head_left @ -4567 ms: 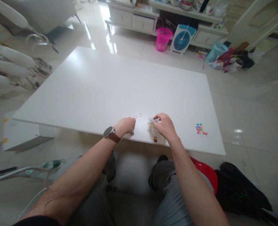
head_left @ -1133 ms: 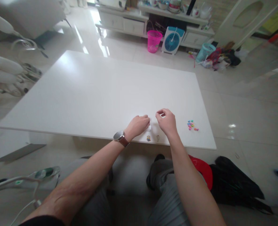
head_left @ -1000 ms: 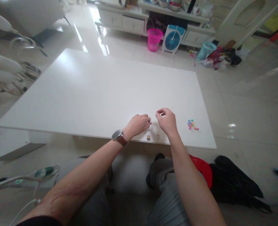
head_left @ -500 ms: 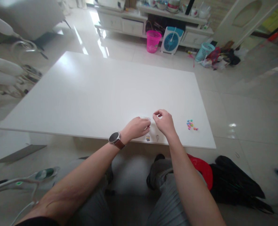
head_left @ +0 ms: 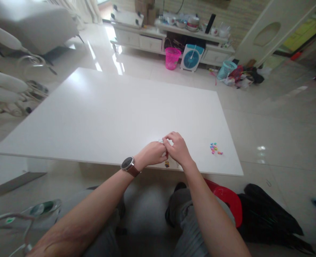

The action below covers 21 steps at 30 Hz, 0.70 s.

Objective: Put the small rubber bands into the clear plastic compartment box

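Over the table's near edge my left hand [head_left: 154,153], with a watch [head_left: 128,163] on its wrist, is closed with curled fingers. A small pale, clear-looking thing [head_left: 160,140] shows at its far side, too small to name. My right hand [head_left: 177,149] is closed in a pinch and meets the left hand's fingers; what it pinches is hidden. Just below the hands, a small yellow and dark cartoon figure piece [head_left: 166,164] lies near the table edge. Beside it is a small pale item [head_left: 178,166], partly covered by my right wrist.
Several small colourful pieces [head_left: 215,148] lie in a loose group on the white table [head_left: 115,114], to the right. A red stool [head_left: 229,203] stands below at the right. Beyond the table are a pink basket [head_left: 172,59] and a blue-and-white fan [head_left: 192,59].
My right hand has moved left and now touches the left hand; before, a gap lay between them. The view has tilted up slightly, so the table sits lower.
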Available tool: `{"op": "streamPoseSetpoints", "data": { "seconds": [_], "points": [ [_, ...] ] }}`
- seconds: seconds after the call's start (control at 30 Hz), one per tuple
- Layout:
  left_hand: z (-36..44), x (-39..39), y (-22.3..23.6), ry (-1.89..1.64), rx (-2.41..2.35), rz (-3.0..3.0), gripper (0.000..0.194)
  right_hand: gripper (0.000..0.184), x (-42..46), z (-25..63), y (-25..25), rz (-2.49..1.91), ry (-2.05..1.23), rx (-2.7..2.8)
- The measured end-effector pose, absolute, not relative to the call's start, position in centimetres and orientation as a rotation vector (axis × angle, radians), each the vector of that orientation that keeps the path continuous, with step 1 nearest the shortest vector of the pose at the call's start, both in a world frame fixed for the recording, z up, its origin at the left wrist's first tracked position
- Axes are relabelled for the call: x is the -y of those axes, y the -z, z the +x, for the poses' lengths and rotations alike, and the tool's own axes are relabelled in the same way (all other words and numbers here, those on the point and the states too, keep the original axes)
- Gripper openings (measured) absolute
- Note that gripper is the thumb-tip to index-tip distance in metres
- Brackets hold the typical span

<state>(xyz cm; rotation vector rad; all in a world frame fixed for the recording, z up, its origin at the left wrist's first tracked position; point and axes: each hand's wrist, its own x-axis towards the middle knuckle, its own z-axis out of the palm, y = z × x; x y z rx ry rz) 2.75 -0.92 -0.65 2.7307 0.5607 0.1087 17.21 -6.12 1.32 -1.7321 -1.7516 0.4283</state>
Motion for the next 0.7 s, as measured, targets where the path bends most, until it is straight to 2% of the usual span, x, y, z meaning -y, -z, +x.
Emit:
{"op": "streamPoseSetpoints", "data": {
  "seconds": [0.2, 0.27, 0.33, 0.4, 0.47, 0.57, 0.7],
  "points": [
    [1.5, -0.3, 0.0, -0.234, -0.711, 2.672, 0.016, 0.018, 6.1, 17.3, -0.6, -1.780, -0.439, 1.704],
    [0.7, -0.9, 0.4, -0.288, -0.802, 2.644, 0.030, 0.016, 6.2, 17.4, 0.2, -1.833, -0.489, 1.714],
    [-0.1, -1.5, 1.0, -0.284, -0.862, 2.615, 0.054, 0.031, 6.3, 17.4, 1.1, -1.892, -0.556, 1.764],
    [-0.6, -1.9, 1.7, -0.211, -0.869, 2.582, 0.069, 0.048, 6.4, 17.1, 1.9, -1.927, -0.622, 1.824],
    [-0.9, -2.2, 2.3, -0.148, -0.859, 2.549, 0.072, 0.056, 6.4, 16.7, 2.2, -1.934, -0.659, 1.863],
    [-1.0, -2.1, 2.6, -0.149, -0.825, 2.508, 0.065, 0.058, 6.2, 16.2, 2.2, -1.941, -0.653, 1.885],
    [-1.2, -1.9, 2.5, -0.182, -0.770, 2.465, 0.068, 0.064, 5.8, 16.0, 2.1, -2.081, -0.651, 1.840]
  ]
}}
